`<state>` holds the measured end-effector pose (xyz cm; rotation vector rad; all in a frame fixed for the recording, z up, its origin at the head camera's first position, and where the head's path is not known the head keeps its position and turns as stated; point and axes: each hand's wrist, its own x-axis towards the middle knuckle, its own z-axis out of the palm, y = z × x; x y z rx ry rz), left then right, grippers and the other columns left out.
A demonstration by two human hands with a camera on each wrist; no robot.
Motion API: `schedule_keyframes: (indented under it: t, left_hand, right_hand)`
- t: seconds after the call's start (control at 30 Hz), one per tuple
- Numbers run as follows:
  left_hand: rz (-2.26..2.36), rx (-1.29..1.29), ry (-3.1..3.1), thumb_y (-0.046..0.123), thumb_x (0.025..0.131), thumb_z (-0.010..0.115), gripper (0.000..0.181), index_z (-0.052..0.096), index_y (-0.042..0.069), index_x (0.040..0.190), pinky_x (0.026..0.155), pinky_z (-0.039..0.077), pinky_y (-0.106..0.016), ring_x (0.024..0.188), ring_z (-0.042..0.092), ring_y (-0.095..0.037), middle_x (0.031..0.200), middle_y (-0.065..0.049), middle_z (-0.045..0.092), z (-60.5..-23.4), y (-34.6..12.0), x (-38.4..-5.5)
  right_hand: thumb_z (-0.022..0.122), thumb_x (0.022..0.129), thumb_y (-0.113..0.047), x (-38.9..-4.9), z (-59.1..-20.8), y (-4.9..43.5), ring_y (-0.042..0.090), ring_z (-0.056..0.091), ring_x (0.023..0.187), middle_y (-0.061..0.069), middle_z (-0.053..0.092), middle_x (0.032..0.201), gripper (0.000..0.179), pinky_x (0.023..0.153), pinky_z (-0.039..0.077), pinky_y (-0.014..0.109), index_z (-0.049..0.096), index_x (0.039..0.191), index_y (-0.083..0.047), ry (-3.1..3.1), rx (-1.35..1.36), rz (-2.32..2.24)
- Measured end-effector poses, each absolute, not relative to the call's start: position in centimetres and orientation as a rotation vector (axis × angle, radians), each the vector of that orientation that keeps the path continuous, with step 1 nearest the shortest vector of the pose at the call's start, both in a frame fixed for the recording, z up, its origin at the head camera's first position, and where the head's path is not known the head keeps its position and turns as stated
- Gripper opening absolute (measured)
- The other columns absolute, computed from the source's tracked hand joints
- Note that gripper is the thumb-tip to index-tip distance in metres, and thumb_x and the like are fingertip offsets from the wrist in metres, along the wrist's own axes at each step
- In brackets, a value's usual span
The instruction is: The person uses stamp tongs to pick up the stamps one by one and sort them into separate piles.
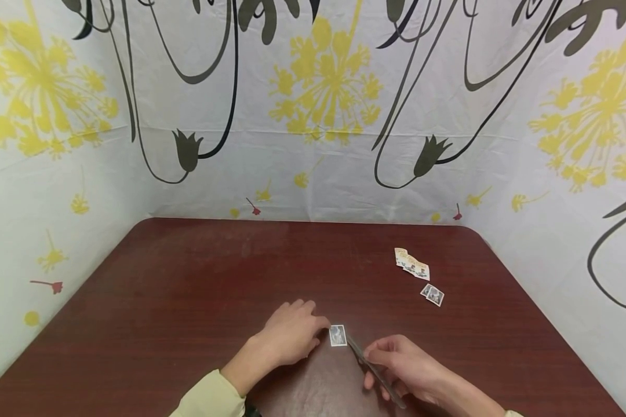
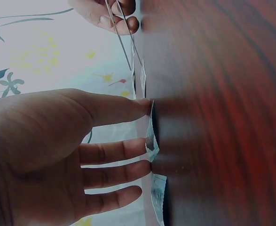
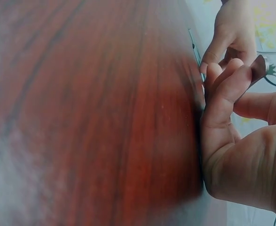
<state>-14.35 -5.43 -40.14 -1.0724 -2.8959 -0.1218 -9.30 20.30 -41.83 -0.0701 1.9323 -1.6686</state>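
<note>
"Two hands work here; how is your left hand [image 1: 287,336]?"

"Your fingers lie extended and apart, one tip just beside the small white-bordered grey paper rectangle [image 1: 338,336] on the reddish-brown, wood-grained table [image 1: 214,278]; I can't tell whether they touch."

"And your right hand [image 1: 409,368]?"

"You pinch a slim dark two-pronged tool [image 1: 375,372], its tip near the rectangle's right edge. Farther off, to your right, lie overlapping grey paper rectangles [image 1: 435,295] and overlapping cream paper rectangles [image 1: 412,264]."

The table [image 1: 240,266] is streaky red-brown; the far cloth [image 1: 281,185] white with yellow blooms [image 1: 334,84] (and dark grey stems [image 1: 235,58]); the left sleeve [image 1: 211,397] pale yellow; the near card [image 1: 338,336] grey, white-edged.
</note>
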Motion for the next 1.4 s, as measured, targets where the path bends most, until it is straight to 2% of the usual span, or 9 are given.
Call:
schedule_keyframes:
  t: [0.93, 1.4]
  left_hand:
    - [-0.099, -1.070, -2.899, 0.030, 0.092, 0.081, 0.031, 0.077, 0.032, 0.122, 0.085, 0.056, -0.041, 0.097, 0.064, -0.020, 0.107, 0.001, 0.068, -40.05, -5.33, -14.23]
    - [-0.101, -1.065, -2.900, 0.030, 0.092, 0.081, 0.029, 0.077, 0.032, 0.121, 0.084, 0.055, -0.041, 0.096, 0.063, -0.020, 0.106, 0.001, 0.067, -40.08, -5.33, -14.22]
  right_hand:
    - [0.054, 0.104, -0.019, -9.59, -41.81, 20.35, 0.008, 0.055, 0.050, 0.001, 0.072, 0.073, 0.027, 0.046, 0.042, 0.021, 0.066, 0.111, 0.003, 1.976, -0.071, -1.640]
    - [0.056, 0.101, -0.018, -9.60, -41.62, 20.54, 0.007, 0.055, 0.049, 0.001, 0.071, 0.073, 0.028, 0.045, 0.040, 0.019, 0.068, 0.113, 0.005, 1.978, -0.104, -1.626]
